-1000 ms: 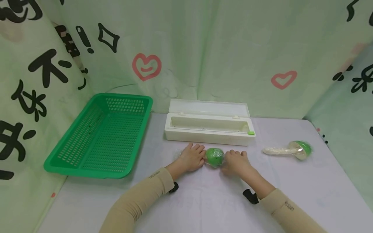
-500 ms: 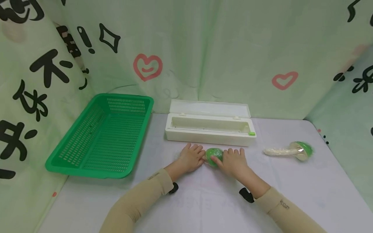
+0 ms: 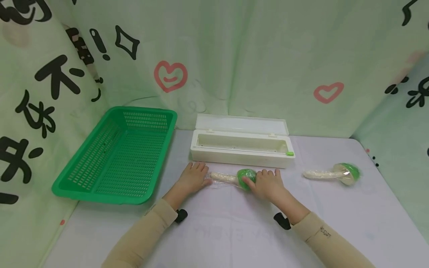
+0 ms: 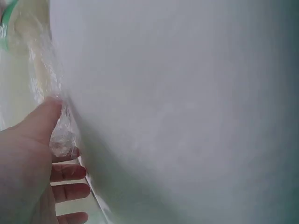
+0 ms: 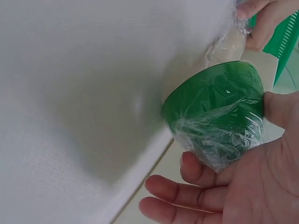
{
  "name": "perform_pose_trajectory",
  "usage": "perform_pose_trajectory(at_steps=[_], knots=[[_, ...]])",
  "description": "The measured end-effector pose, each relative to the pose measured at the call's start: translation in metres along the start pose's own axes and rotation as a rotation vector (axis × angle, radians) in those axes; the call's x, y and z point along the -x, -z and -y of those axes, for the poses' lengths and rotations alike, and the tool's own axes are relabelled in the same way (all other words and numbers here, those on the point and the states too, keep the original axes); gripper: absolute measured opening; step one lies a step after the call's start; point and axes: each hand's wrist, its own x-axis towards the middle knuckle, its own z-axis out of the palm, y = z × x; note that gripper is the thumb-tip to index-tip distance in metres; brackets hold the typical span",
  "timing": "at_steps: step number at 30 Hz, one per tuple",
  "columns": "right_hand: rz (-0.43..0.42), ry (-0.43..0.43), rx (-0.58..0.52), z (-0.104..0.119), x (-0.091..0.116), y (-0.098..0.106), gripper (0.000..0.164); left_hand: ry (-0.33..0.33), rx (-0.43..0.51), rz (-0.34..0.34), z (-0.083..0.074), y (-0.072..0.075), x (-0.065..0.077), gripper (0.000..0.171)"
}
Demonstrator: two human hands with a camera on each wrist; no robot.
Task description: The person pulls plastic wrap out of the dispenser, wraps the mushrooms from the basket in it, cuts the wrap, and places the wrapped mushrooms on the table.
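A mushroom-shaped thing with a green domed cap (image 3: 246, 178) and a pale stem (image 3: 225, 178) lies on the table, wrapped in clear plastic film. At the stem's end my left hand (image 3: 191, 176) pinches the film (image 4: 63, 133) between thumb and index finger; its other fingers extend past it. My right hand (image 3: 269, 185) holds the cap, thumb on one side and index finger on the other, as the right wrist view shows around the green dome (image 5: 217, 105). A second wrapped mushroom-shaped thing (image 3: 348, 174) lies to the right, untouched.
Behind the hands stands a long white box (image 3: 234, 158), its lid (image 3: 241, 124) raised and a small green tab at its right end. To the left is a green perforated basket (image 3: 97, 199). A printed curtain (image 3: 275, 56) closes off the back of the white-covered table (image 3: 234, 230).
My left hand has moved left along the stem to its end, baring the stem. My right hand has come round the green cap, its thumb now lying against it.
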Motion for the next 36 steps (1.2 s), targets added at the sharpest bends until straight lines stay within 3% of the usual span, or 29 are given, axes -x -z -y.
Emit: perform_pose_trajectory(at_steps=[5,11,14,16,20,25,29,33,36], knots=[[0.008,-0.004,-0.019,0.0,-0.001,0.001,0.076,-0.014,-0.113,-0.043,-0.012,0.001,0.007,0.044],[0.009,-0.008,-0.023,0.001,-0.003,0.002,0.077,0.091,-0.328,-0.078,-0.035,0.004,0.006,0.02],[0.009,-0.011,-0.017,0.001,-0.003,0.002,0.077,0.145,-0.339,-0.128,-0.044,0.006,0.006,0.018],[0.009,-0.009,-0.011,0.001,-0.003,0.001,0.077,0.143,-0.341,-0.184,-0.048,0.007,0.005,0.018],[0.008,-0.008,-0.002,0.001,-0.003,0.001,0.077,0.054,-0.386,-0.282,-0.049,0.007,0.002,0.02],[0.012,-0.009,0.006,0.002,-0.003,0.001,0.078,-0.147,-0.489,-0.243,-0.041,0.007,-0.003,0.028],[0.016,-0.009,0.01,0.002,-0.003,0.002,0.078,-0.282,-0.487,-0.196,-0.029,0.006,-0.008,0.029],[0.018,-0.004,0.008,0.001,-0.003,0.002,0.078,-0.343,-0.43,-0.202,-0.02,-0.001,-0.013,0.031],[0.024,-0.003,0.003,0.001,-0.003,0.002,0.078,-0.354,-0.42,-0.245,-0.016,-0.007,-0.017,0.046]])
